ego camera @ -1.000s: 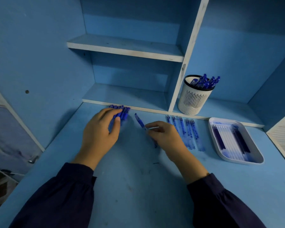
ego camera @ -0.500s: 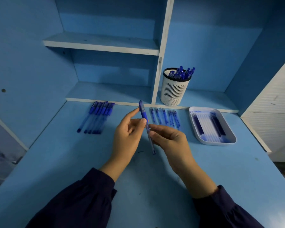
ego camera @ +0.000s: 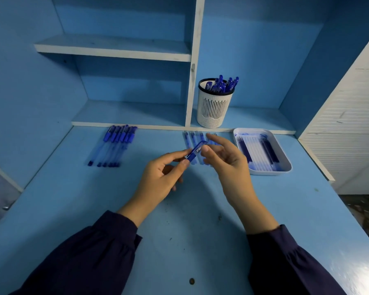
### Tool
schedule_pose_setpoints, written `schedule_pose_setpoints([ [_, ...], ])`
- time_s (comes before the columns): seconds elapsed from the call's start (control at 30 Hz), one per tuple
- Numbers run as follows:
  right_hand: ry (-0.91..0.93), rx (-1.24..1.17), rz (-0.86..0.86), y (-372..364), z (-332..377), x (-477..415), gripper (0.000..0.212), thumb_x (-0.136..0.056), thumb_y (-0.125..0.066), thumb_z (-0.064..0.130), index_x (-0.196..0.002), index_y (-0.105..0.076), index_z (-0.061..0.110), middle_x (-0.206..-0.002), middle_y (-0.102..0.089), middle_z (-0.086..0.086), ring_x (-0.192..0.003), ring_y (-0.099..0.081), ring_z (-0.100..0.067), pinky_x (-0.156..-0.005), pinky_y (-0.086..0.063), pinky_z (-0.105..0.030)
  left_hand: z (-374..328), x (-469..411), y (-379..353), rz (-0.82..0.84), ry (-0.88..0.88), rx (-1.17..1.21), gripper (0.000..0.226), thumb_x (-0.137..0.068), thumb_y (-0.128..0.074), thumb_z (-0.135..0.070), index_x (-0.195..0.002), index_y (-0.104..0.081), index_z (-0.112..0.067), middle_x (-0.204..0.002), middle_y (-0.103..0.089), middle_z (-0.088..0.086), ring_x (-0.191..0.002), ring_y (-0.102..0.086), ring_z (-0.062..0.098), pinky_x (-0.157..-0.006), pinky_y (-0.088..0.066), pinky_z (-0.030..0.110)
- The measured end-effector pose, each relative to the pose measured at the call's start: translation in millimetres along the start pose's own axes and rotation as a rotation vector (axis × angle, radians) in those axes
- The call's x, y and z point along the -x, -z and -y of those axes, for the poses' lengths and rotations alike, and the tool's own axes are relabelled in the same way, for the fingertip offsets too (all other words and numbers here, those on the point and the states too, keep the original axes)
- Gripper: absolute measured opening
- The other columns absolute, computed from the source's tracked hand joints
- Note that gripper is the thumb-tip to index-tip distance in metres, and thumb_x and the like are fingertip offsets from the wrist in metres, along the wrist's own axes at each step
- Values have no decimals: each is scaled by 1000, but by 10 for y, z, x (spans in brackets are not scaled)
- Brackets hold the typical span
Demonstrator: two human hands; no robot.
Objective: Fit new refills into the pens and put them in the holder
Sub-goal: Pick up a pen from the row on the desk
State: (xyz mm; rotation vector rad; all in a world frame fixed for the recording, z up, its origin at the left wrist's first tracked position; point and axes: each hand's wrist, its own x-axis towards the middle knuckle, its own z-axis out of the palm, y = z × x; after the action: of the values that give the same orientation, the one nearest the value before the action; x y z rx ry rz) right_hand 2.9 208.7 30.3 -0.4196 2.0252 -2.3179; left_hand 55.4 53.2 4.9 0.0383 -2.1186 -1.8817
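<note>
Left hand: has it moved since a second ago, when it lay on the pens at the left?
Yes. The left hand has left the row of pens and moved right to mid-desk, where it pinches one pen.

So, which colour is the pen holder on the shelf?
The pen holder is white, with vertical slits and a black rim; head view.

Both forearms reach forward, hands close together. The left hand (ego camera: 160, 179) pinches a blue pen (ego camera: 195, 152) between thumb and forefinger; the right hand (ego camera: 228, 160), fingers loosely spread, touches the pen's end with its thumb.
</note>
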Motion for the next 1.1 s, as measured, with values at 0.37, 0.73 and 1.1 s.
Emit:
schedule_pose_setpoints([
  [0.37,38,-46,-12,-48,-125,-16,14,-91,-57,-5,-93,-64,7,-78,-67,-1,-69,-62,-8,-72,-52,-21,11,-63,-27,63,-23,-40,23,-93,-65,-7,-108,-71,-23,-67,-66,-21,-56,-53,-4,-55,-39,7],
  [0.73,62,-79,-41,-47,-151,-38,17,-94,-52,-4,-94,-64,7,-82,-66,-3,-74,-59,-15,-77,-51,-30,-18,-31,-7,218,-108,-118,38,-102,-48,-1,-129,-57,-26,-86,-70,-18,-50,-36,0,-57,-34,5],
  [1.1,-36,-184,-121,138,-50,-116,7,-87,-66,2,-91,-67,7,-80,-69,-6,-76,-63,-16,-72,-51,-22,47,-9,27,-21,-105,-112,22,-98,-61,-20,-113,-65,-35,-79,-65,-7,-64,-56,0,-62,-43,15],
])
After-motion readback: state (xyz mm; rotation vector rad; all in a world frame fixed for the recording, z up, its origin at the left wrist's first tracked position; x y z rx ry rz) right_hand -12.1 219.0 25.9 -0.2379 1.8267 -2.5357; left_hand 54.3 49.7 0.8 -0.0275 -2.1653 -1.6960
